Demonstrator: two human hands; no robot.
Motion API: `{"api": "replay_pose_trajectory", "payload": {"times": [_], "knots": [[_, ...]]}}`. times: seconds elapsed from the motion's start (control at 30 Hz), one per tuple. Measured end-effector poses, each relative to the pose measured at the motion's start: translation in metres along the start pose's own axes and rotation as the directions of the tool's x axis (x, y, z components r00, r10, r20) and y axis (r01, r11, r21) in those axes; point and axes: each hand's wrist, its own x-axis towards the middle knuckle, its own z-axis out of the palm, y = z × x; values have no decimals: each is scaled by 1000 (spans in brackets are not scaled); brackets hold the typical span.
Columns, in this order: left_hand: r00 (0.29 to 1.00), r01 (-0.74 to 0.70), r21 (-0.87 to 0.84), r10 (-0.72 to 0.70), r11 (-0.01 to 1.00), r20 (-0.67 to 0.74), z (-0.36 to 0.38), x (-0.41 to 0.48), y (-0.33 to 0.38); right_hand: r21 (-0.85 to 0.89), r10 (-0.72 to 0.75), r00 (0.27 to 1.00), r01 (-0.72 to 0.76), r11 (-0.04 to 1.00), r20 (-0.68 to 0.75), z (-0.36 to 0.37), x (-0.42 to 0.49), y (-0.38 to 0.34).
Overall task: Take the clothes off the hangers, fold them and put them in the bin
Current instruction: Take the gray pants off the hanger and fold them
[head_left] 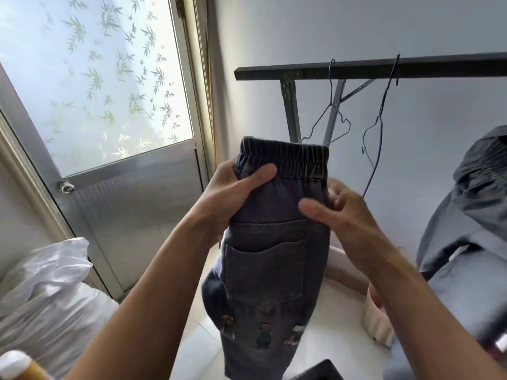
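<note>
I hold up small dark denim pants (pixel 274 259) with an elastic waistband, a back pocket and small bear figures near the hem. My left hand (pixel 233 190) grips their left edge just below the waistband, thumb across the front. On the right edge, my right hand (pixel 340 212) pinches the fabric at about the same height. The pants hang folded lengthwise in front of me. Behind them, two bare wire hangers (pixel 332 119) (pixel 375 133) hang on a dark rack bar (pixel 356 68). A grey garment (pixel 472 204) hangs at the right.
A door with a frosted bamboo-pattern window (pixel 96 78) stands at the left. White bags (pixel 52 292) lie at the lower left. A white ribbed container (pixel 378 322) sits on the pale floor (pixel 197 325) at the lower right, partly hidden by my right arm.
</note>
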Motion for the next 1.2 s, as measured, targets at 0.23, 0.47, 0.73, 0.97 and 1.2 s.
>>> {"api": "replay_pose_trajectory", "payload": {"times": [0.23,0.47,0.73,0.97,1.2], "knots": [[995,41,-74,-47,996,-88,-13,9,4,277,322,946,-302,912,-28,7,-12,40],[995,97,-318,-87,943,44,-46,-2,-24,468,358,932,-292,834,-57,14,-4,23],[974,227,-202,-216,953,72,-41,-45,-80,468,323,935,-222,855,-148,12,8,12],[951,300,9,-298,954,-80,-37,-65,-104,571,323,929,-169,803,-179,4,9,5],[826,545,-56,-548,836,-134,-29,-72,-112,602,286,941,-124,789,-181,2,10,2]]}}
